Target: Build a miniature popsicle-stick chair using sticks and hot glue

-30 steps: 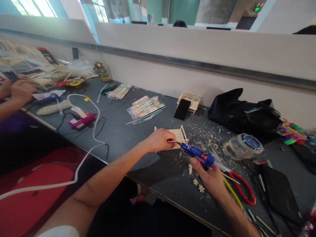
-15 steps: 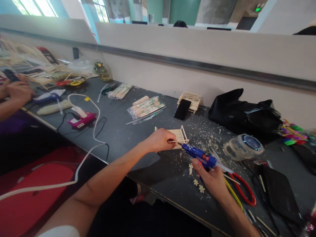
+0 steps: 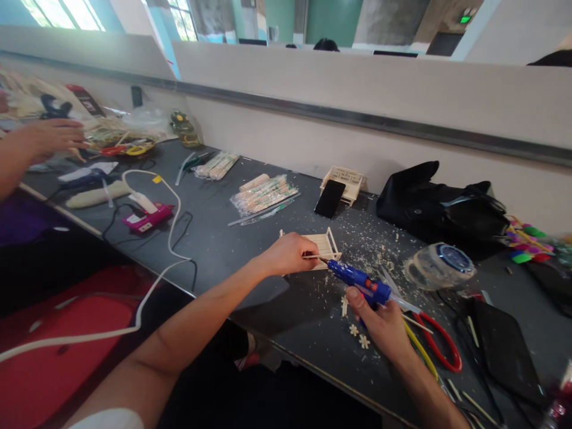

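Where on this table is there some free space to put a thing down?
The bare dark patch of table lies between the white cable, the skewer packets and the left hand. Around the right hand and blue glue gun it is crowded: wood scraps, scissors, tape roll.

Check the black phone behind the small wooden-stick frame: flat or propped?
Propped. The black rectangular phone stands tilted, its top edge leaning on the pale lattice wooden box behind it, its bottom edge on the dark grey table.
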`<action>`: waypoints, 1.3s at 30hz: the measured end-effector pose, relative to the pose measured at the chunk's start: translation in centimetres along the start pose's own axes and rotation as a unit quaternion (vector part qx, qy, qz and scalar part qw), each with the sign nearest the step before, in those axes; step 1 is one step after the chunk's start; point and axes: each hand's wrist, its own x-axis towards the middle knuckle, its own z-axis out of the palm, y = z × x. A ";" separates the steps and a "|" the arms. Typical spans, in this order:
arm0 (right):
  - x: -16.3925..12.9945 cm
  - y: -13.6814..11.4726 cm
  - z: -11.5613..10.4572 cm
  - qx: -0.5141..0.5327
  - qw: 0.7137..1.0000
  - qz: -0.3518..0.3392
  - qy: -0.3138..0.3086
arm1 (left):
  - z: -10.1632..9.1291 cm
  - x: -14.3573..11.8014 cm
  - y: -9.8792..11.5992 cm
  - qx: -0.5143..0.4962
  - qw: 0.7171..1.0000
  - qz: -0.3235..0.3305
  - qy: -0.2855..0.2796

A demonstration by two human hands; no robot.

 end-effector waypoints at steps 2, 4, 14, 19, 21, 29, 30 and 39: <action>0.0 0.0 -0.2 0.000 1.000 0.013 0.001 | -0.1 0.0 0.0 0.004 1.000 0.002 -0.002; 0.0 -0.2 -0.4 -0.007 0.999 0.033 -0.009 | -0.1 0.0 0.0 0.006 1.000 0.006 -0.001; -0.4 0.0 -1.2 0.040 0.999 0.028 -0.004 | -0.3 0.0 0.3 0.011 1.000 0.005 -0.022; -0.7 -0.8 -2.0 0.036 0.999 0.015 0.001 | -1.4 0.2 0.7 0.013 0.998 0.017 -0.063; -0.7 -1.6 -2.1 0.009 1.000 0.004 -0.007 | -2.0 0.1 0.7 0.030 0.997 0.023 -0.074; -1.1 -2.0 -1.2 -0.049 0.999 -0.021 -0.010 | -1.2 -4.7 1.0 0.090 0.983 0.043 0.157; -1.1 -1.8 -1.0 -0.049 0.999 -0.021 -0.010 | -0.6 -5.6 1.2 0.090 0.969 0.060 0.222; -1.1 -0.5 0.1 -0.041 0.998 -0.037 -0.013 | 4.8 -11.5 1.2 0.065 0.904 -0.031 0.422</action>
